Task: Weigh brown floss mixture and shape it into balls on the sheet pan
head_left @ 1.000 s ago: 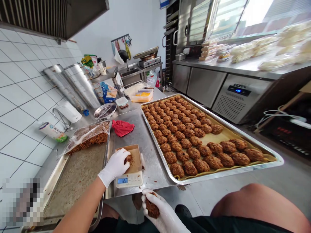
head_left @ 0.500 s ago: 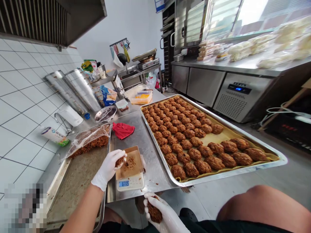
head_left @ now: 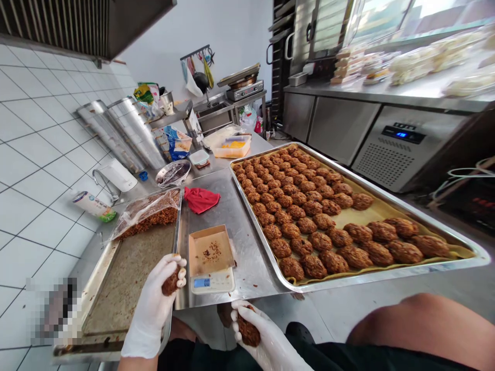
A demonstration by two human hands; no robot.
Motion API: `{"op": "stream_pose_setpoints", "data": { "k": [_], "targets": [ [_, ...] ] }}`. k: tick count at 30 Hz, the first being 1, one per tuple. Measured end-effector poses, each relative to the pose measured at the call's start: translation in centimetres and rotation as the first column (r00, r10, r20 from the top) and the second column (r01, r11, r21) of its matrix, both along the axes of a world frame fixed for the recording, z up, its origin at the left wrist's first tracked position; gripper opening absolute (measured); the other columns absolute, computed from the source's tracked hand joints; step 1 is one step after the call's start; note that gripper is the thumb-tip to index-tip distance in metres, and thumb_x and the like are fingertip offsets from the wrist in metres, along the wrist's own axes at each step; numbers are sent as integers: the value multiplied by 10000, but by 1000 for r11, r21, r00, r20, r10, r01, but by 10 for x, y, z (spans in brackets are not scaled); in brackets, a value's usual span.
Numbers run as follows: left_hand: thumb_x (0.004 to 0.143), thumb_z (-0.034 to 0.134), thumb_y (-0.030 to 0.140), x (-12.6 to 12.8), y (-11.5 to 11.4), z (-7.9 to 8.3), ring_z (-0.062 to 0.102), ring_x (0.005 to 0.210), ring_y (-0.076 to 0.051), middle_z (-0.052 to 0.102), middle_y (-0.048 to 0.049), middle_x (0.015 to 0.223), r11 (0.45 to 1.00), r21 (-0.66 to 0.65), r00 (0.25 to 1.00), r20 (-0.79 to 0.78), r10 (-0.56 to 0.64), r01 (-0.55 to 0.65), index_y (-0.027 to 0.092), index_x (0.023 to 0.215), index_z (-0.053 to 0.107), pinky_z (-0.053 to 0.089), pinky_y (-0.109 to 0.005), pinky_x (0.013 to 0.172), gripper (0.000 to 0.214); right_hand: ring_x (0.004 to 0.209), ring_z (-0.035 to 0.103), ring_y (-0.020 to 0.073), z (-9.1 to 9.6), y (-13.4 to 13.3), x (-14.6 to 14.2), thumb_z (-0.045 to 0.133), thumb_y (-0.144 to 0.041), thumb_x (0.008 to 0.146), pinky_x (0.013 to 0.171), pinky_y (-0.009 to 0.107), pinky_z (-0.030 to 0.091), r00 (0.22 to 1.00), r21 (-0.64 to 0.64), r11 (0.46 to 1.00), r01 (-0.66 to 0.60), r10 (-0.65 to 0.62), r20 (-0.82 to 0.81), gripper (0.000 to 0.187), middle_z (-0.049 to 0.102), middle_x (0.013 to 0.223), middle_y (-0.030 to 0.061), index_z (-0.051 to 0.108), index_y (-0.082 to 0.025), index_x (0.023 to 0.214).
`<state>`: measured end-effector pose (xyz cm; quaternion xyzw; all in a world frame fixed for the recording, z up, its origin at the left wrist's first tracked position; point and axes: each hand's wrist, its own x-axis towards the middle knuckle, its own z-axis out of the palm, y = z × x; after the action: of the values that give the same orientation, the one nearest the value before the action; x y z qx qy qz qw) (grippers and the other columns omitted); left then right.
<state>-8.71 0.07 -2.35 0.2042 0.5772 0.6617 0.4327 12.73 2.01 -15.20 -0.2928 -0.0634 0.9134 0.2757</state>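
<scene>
Ball (head_left: 170, 283) in left hand (head_left: 155, 291), second ball (head_left: 249, 330) in right hand (head_left: 266, 332), fingers (head_left: 181, 278) clamped round each, undersides hidden.

Passing room runs between the scale (head_left: 218, 282) and the filled tray (head_left: 386, 275) — 1 red cloth (head_left: 201, 200) obstructs straight beyond the scale.

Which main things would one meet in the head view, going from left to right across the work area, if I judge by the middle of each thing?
White-and-green container, left gloved hand holding a brown lump, digital scale, right gloved hand holding another brown lump, large metal tray.
</scene>
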Motion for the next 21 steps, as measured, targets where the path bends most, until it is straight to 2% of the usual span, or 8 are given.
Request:
{"op": "stream_pose_setpoints", "data": {
  "k": [3,6,10,12,14,16,18,21],
  "targets": [
    [683,789,245,-7,-14,3,575,571,-129,660,-33,727,996,-7,996,-27,87,-87,176,874,678,415,-218,453,232,705,628,129,0,-1,-1,729,-250,802,634,242,466,1000,3,1000,-15,15,-11,124,699,822,43,701,-159,882],
    [612,809,165,-8,-23,4,626,614,-164,695,-40,764,989,-17,986,-78,144,-146,196,972,687,446,-228,460,381,685,621,123,2,-1,-2,730,-251,800,625,237,463,1000,-1,1000,-14,14,-6,118,697,810,41,698,-160,867],
    [747,740,315,-1,-26,1,695,796,-243,731,-148,1038,997,-69,998,55,-22,26,151,1123,659,540,-311,597,418,709,632,131,4,0,-2,757,-270,781,636,239,474,998,-21,1000,-14,16,63,163,702,821,46,700,-159,886],
    [789,707,347,3,-26,-5,683,718,-200,729,-159,1079,997,-61,992,120,-40,48,149,1153,645,521,-281,555,419,692,628,125,5,1,-1,757,-277,782,621,232,469,998,-19,1000,-14,15,64,167,699,803,43,701,-155,881],
    [782,716,345,6,-27,-11,596,527,-120,751,-114,938,998,-28,988,144,56,-53,160,1104,659,458,-230,451,375,678,623,119,5,1,-1,754,-277,786,607,227,462,999,-17,1000,-11,12,53,160,698,798,39,701,-154,872],
    [752,747,316,8,-28,-16,556,477,-101,738,-61,813,988,-10,974,167,153,-154,187,1047,672,454,-216,434,330,685,625,118,4,1,-1,761,-275,780,613,228,466,999,-24,1000,-13,15,52,164,703,817,41,702,-153,873],
    [708,790,271,11,-29,-20,644,603,-147,733,-55,820,984,-23,965,196,176,-175,206,1005,676,528,-246,528,324,702,631,121,4,1,0,774,-277,768,626,229,473,998,-42,999,-18,21,65,181,710,834,47,706,-153,881],
    [692,815,225,19,-27,-22,689,759,-183,738,-91,960,998,-45,972,227,60,-51,187,962,658,543,-254,607,315,699,633,126,0,2,0,786,-285,755,619,231,475,997,-53,998,-24,27,72,194,715,816,47,710,-159,882]
  ]
}}
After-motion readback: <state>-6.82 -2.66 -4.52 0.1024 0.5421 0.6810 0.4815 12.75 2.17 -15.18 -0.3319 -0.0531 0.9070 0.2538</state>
